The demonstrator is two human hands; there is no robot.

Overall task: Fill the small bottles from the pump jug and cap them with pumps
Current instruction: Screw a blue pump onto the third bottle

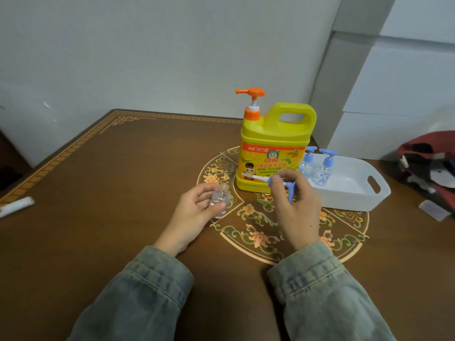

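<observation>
My left hand (pixel 197 210) grips a small bottle (pixel 219 203) of clear, glossy plastic; my right hand (pixel 295 205) pinches a smooth blue plastic pump (pixel 286 185); the jug (pixel 273 148) shines yellow plastic; the table (pixel 110 193) looks polished wood; my sleeves (pixel 147 291) are faded, coarse denim; the tray (pixel 357 193) is matt white plastic.

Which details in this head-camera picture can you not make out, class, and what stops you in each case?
- Liquid level in the small clear bottle: the left hand wraps it, and it is blurred.
- Pump head in the right hand: fingers cover most of it.
- Fill of the two capped bottles in the white basket: too small; the yellow pump jug partly hides one.
- White object at the left edge: cut off.
</observation>
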